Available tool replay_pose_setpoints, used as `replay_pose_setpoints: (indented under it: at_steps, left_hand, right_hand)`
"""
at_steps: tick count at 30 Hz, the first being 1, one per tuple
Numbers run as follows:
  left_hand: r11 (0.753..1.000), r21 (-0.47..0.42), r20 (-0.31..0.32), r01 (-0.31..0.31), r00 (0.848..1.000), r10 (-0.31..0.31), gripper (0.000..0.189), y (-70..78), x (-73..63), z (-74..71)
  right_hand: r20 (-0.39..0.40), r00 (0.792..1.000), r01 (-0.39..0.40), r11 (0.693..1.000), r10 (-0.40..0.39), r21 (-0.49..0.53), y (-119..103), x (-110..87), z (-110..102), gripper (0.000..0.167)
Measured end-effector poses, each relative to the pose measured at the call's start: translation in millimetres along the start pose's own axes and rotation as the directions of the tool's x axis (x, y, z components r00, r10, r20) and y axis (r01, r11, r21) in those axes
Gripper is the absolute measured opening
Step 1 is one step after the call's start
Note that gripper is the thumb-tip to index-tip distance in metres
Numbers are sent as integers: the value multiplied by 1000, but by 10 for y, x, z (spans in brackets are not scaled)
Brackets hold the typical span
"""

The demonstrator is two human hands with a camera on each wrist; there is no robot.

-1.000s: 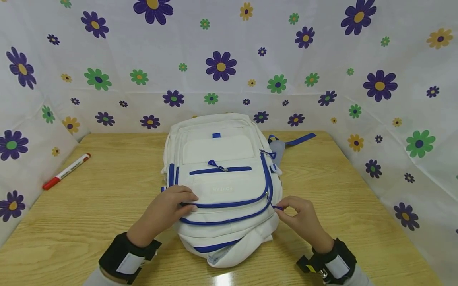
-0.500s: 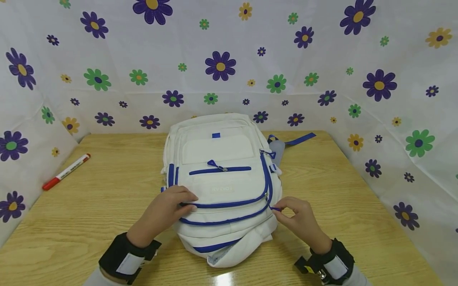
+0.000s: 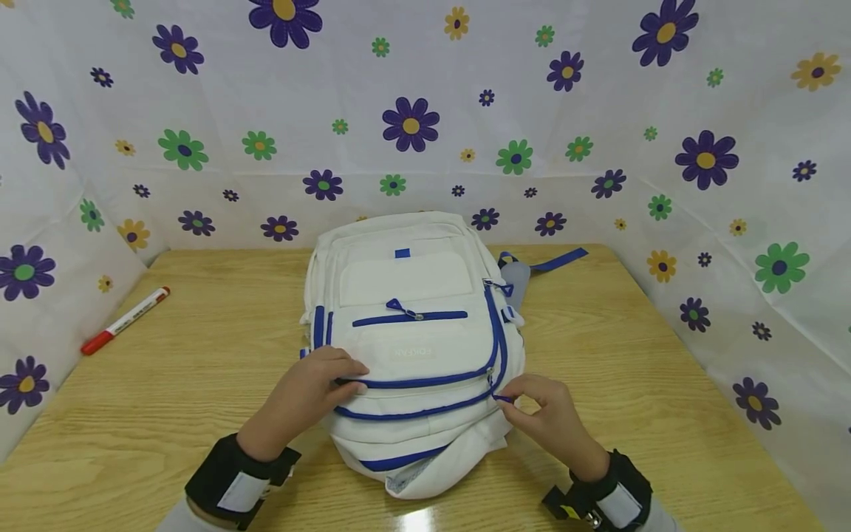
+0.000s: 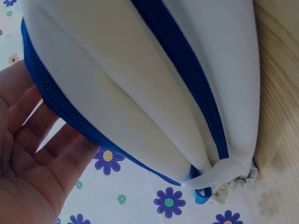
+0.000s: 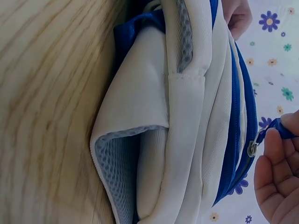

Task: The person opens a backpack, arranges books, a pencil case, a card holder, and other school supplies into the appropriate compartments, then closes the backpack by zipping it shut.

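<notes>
A white backpack (image 3: pixel 405 281) with blue zips lies on its back on the table, top end towards me. My left hand (image 3: pixel 309 391) holds the front pocket's left corner, thumb and fingers on either side of the blue zip edge. In the left wrist view, its fingers (image 4: pixel 35 119) meet that blue edge. My right hand (image 3: pixel 548 410) pinches a blue zip pull (image 3: pixel 503 398) between thumb and forefinger at the pocket's right corner. The right wrist view shows the metal zip slider (image 5: pixel 252 149) joined to this pull, its end hidden by the fingers.
A red-capped marker (image 3: pixel 126 321) lies on the wooden table (image 3: pixel 213 295) at the left. A grey and blue strap (image 3: pixel 558 258) sticks out behind the bag's right side. Flower-print cloth (image 3: pixel 425 74) hangs behind the table and along both sides.
My right hand has moved left and a little nearer to me, drawing the zip pull and slider round the pocket's right corner. The left hand keeps its place on the backpack.
</notes>
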State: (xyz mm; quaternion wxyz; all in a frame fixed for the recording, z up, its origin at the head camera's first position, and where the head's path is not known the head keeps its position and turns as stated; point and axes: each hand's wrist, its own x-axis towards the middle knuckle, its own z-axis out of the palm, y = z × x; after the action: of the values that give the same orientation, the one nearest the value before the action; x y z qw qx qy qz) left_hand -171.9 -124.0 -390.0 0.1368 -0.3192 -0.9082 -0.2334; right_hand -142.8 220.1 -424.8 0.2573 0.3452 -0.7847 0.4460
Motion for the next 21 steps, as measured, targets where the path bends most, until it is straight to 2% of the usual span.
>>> replay_pose_setpoints:
  at_steps: [21]
  left_hand:
    - [1000,19,-14,5,1000,-5,13,29,2,13]
  right_hand:
    - [21,1000,-7,999,7,35,-72,-20,84,29]
